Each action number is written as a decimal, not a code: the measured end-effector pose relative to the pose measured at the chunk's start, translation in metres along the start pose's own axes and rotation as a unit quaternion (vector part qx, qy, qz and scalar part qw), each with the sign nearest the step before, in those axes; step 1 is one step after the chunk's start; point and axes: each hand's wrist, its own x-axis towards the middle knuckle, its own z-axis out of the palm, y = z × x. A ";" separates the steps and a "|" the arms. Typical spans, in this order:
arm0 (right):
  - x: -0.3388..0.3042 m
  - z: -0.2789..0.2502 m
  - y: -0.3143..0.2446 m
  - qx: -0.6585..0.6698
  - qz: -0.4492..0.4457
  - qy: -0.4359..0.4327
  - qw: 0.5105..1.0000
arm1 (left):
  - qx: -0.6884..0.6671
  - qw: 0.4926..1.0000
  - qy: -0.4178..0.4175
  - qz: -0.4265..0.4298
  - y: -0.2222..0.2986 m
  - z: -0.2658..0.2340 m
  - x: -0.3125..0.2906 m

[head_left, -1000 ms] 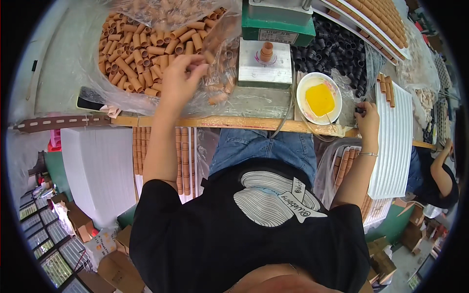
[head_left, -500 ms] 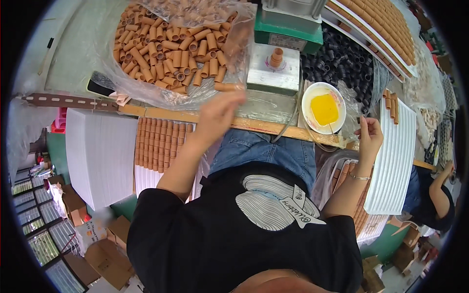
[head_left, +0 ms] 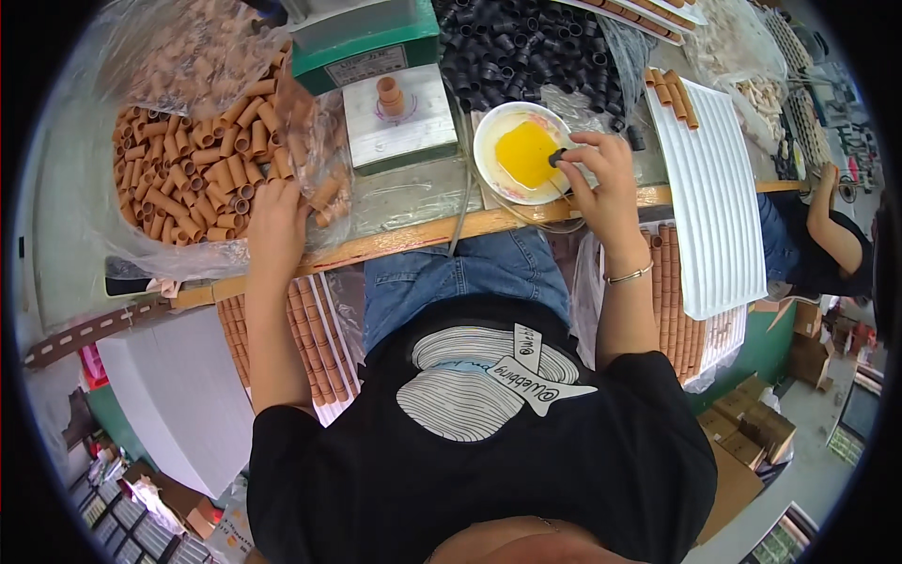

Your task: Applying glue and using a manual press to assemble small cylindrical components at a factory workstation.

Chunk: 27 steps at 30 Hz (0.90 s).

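Observation:
My right hand pinches a small black ring-shaped fitting between thumb and fingertips. It holds the fitting at the right side of a white bowl, over bright yellow liquid. My left hand lies at the near right edge of a heap of orange-brown tubes. Its fingers are bent and close together, with the tips against the heap; what they grip, if anything, is hidden. A short orange-brown tube stands upright on the metal block between my hands.
Behind the block stands a green machine base. Many black fittings lie heaped behind the bowl. Clear plastic film borders the tubes. At right, a white ridged tray carries several tubes. A thin hose crosses the wooden table edge.
The view has shifted rightward. My right hand has come from beside the bowl to its right rim, where a black fitting now shows. My left hand has moved left onto the tube heap.

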 end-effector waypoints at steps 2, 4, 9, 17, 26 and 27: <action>0.002 0.001 -0.005 -0.004 -0.009 0.001 1.000 | -0.070 0.995 0.055 -0.035 0.003 -0.001 -0.003; 0.003 0.006 -0.008 0.002 -0.024 0.000 1.000 | -0.264 0.942 0.132 -0.160 0.010 -0.004 -0.009; 0.002 0.011 -0.011 -0.096 -0.086 -0.044 0.991 | -0.520 0.842 0.106 -0.098 0.079 -0.003 0.003; 0.014 -0.003 -0.043 0.451 0.167 -0.031 0.876 | -0.512 0.856 0.071 0.024 0.138 0.010 0.028; 0.024 0.007 -0.069 0.156 -0.083 0.030 0.984 | -0.482 0.872 0.087 0.021 0.160 0.020 0.038; 0.026 0.005 -0.065 0.146 -0.088 0.024 0.985 | -0.461 0.883 0.089 0.027 0.161 0.020 0.039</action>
